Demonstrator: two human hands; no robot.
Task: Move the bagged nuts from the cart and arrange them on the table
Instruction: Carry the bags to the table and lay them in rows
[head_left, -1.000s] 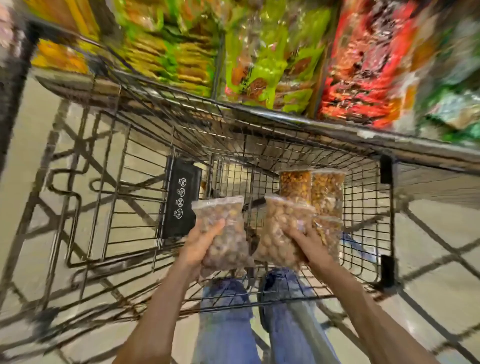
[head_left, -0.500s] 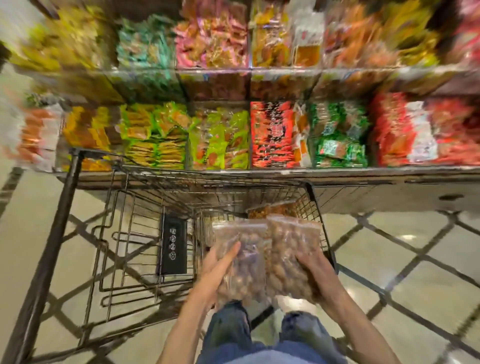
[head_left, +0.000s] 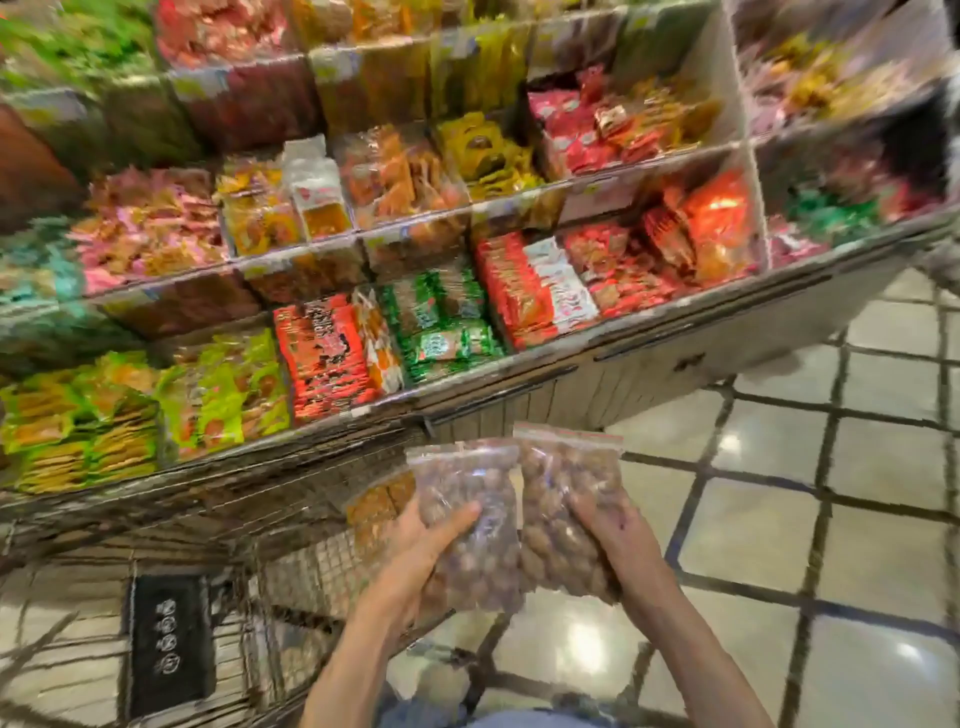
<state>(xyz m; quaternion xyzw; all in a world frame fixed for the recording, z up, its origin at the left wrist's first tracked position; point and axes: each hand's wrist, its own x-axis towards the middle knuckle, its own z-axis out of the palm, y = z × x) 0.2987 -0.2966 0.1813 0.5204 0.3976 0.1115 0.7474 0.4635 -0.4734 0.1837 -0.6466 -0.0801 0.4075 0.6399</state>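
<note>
My left hand (head_left: 415, 551) grips a clear zip bag of dark brown nuts (head_left: 475, 519), thumb across its front. Beside it, my right hand (head_left: 610, 540) grips a second clear bag of lighter brown nuts (head_left: 561, 514) with a red zip strip on top. Both bags are held upright side by side, above the right end of the wire shopping cart (head_left: 218, 525). More bagged orange-brown nuts (head_left: 376, 506) stand inside the cart, behind my left hand. No table is in view.
A tiered display of packaged snacks (head_left: 415, 249) fills the view beyond the cart, its wooden base (head_left: 649, 358) to the right. A black label panel (head_left: 169, 639) hangs on the cart's side. Glossy tiled floor (head_left: 779, 519) lies to the right.
The view has swung to the right and tilted. Both hands have lifted their bags out of the cart basket and carried them rightward, past the cart's right end.
</note>
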